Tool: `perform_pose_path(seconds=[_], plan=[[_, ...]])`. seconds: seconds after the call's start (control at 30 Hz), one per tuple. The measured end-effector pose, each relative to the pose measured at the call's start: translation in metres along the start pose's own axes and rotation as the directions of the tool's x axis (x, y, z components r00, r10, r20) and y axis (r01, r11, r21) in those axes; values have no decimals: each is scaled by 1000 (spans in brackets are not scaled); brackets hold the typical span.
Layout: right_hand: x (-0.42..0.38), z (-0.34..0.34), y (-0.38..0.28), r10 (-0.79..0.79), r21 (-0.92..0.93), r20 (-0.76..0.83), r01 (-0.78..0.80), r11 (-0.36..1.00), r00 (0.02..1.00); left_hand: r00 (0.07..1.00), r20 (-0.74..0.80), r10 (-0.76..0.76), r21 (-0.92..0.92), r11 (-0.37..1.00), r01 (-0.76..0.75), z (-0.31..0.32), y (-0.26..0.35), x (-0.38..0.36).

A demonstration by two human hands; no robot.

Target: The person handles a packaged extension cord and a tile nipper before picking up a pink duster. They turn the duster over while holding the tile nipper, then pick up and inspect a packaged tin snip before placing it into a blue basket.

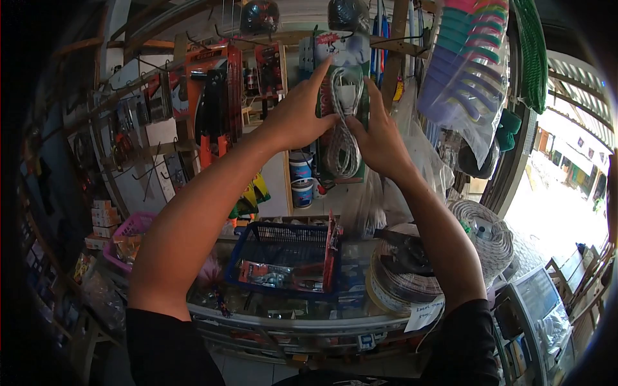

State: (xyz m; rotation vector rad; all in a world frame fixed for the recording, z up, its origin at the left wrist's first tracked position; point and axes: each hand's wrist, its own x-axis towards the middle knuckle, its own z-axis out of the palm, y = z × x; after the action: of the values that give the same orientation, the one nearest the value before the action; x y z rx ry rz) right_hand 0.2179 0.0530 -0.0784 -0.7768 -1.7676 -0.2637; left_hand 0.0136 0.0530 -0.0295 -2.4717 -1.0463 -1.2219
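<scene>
A coiled white electrical cord (343, 154) on a green card hangs upright in front of the shelves, with a picture of a device at the card's top. A white plug or socket piece shows in the middle of the coil. My left hand (297, 114) grips the card's left side, its thumb on the coil and its index finger stretched up along the edge. From the right, my right hand (381, 138) holds the opposite edge, thumb also over the cord. The fingers behind the card are hidden.
Below is a glass counter with a dark blue basket (283, 233) of packaged tools. Rolls of woven strap (399, 283) stand to its right. Carded tools (215, 96) hang at left, bagged plastic dippers (467, 64) at upper right. A pink basket (133, 226) sits at left.
</scene>
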Motion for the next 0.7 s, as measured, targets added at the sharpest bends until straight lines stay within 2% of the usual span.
perform_pose_path(seconds=[0.1, 0.27, 0.37, 0.47, 0.67, 0.7], plan=[[-9, -8, -13, 89, 33, 63, -91, 995, 994, 999, 0, -36, 42, 998, 36, 3, 0, -8], [-26, -17, -27, 109, -93, 142, -96, 991, 984, 991, 44, -126, 68, 990, 123, -5, 15, -30], [-38, -16, -29, 78, -130, 119, -62, 990, 990, 995, 2, -99, 154, 983, 97, -2, 14, -45], [-53, -18, -36, 71, -139, 121, -54, 989, 990, 996, 35, -84, 129, 989, 79, -1, 14, -64], [-90, -21, -69, 7, -178, 182, 26, 984, 983, 996, 38, 75, -68, 995, -72, 6, 12, -114], [-97, -19, -73, 0, -180, 203, 37, 983, 979, 994, 88, 65, -94, 994, -57, 6, 13, -124]])
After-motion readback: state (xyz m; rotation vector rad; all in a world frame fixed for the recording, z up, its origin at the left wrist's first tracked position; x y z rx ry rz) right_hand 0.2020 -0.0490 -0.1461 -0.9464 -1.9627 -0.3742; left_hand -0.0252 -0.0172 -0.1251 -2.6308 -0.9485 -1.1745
